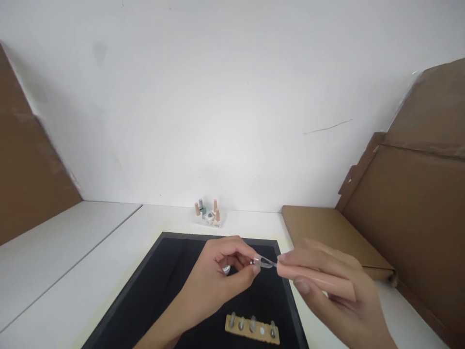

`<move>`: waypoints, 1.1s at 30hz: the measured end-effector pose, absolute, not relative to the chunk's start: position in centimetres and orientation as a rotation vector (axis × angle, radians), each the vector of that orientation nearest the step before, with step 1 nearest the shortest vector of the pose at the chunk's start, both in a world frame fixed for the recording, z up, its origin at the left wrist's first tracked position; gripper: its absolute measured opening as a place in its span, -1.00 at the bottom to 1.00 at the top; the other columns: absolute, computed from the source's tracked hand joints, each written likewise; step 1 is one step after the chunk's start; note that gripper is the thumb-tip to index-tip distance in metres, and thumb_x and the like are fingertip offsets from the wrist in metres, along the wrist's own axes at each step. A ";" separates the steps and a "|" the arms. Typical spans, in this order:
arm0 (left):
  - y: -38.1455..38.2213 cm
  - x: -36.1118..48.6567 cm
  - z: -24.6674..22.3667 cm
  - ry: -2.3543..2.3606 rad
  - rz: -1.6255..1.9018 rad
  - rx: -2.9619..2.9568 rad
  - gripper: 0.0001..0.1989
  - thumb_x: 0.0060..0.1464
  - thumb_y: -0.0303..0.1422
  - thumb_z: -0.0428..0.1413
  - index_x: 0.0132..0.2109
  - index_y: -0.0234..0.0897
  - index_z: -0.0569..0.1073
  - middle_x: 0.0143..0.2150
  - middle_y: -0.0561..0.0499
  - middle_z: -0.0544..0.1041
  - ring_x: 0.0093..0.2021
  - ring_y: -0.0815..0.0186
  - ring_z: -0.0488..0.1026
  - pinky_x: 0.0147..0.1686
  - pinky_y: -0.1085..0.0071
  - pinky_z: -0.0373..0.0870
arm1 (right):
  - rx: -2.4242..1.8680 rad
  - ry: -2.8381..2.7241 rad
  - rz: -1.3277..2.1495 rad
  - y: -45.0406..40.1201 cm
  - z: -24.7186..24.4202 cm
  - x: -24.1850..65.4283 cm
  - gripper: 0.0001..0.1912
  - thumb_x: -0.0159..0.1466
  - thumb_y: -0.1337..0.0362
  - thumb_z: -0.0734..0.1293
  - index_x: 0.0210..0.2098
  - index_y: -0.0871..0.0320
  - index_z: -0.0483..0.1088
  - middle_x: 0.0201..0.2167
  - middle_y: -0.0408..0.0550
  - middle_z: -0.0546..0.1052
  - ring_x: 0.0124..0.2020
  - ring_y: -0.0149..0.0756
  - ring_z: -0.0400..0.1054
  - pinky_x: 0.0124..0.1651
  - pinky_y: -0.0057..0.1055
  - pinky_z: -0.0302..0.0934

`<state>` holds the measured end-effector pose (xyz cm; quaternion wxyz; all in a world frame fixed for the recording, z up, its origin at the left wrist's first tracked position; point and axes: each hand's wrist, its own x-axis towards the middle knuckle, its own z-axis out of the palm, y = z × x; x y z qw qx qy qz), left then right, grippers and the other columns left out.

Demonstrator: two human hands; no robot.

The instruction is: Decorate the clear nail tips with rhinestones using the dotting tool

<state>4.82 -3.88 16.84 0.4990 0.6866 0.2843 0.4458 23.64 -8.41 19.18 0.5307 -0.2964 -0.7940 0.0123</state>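
My left hand point(228, 269) pinches a clear false nail tip point(262, 261) between thumb and forefinger, above the black mat. A small metallic piece shows at the nail's base, and something white and round point(226, 269) is partly hidden under the curled fingers. In my right hand point(334, 286) is a nail polish brush with a long peach cap point(316, 281); its thin brush end reaches the nail tip. Below them lies a tan nail display strip point(252, 329) with several upright clear nail tips and one bare white spot.
Several polish bottles with peach and grey caps stand in a clear holder point(209, 219) by the white wall. A black mat point(160, 286) covers the middle of the white table. A flat cardboard box point(327, 232) lies at right, with cardboard walls on both sides.
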 end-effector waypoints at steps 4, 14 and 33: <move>-3.8 4.8 16.8 0.664 1.088 1.671 -0.96 -0.01 -0.50 0.18 -0.36 -0.32 0.54 -0.47 0.05 0.44 -0.47 0.42 0.36 -0.47 0.52 0.30 | -0.731 -1.896 0.052 -8.3 19.2 23.6 -0.85 0.22 0.43 0.27 -0.40 0.21 0.50 -0.53 -0.06 0.57 -0.62 -0.43 0.35 -0.62 -0.50 0.16; -3.7 4.5 17.1 0.684 1.077 1.629 -0.99 -0.04 -0.49 0.18 -0.39 -0.34 0.50 -0.50 0.06 0.42 -0.50 0.42 0.33 -0.48 0.49 0.27 | -0.756 -1.852 -0.060 -8.6 19.2 23.6 -0.83 0.22 0.42 0.29 -0.46 0.17 0.49 -0.55 -0.12 0.57 -0.61 -0.43 0.41 -0.61 -0.52 0.22; -2.9 3.8 17.7 0.698 1.133 1.599 -0.96 0.02 -0.45 0.14 -0.39 -0.29 0.47 -0.35 0.05 0.33 -0.41 0.40 0.31 -0.45 0.47 0.27 | -0.729 -1.882 -0.292 -8.2 19.8 23.0 -0.77 0.22 0.41 0.29 -0.53 0.14 0.50 -0.61 -0.17 0.58 -0.64 -0.42 0.46 -0.60 -0.54 0.29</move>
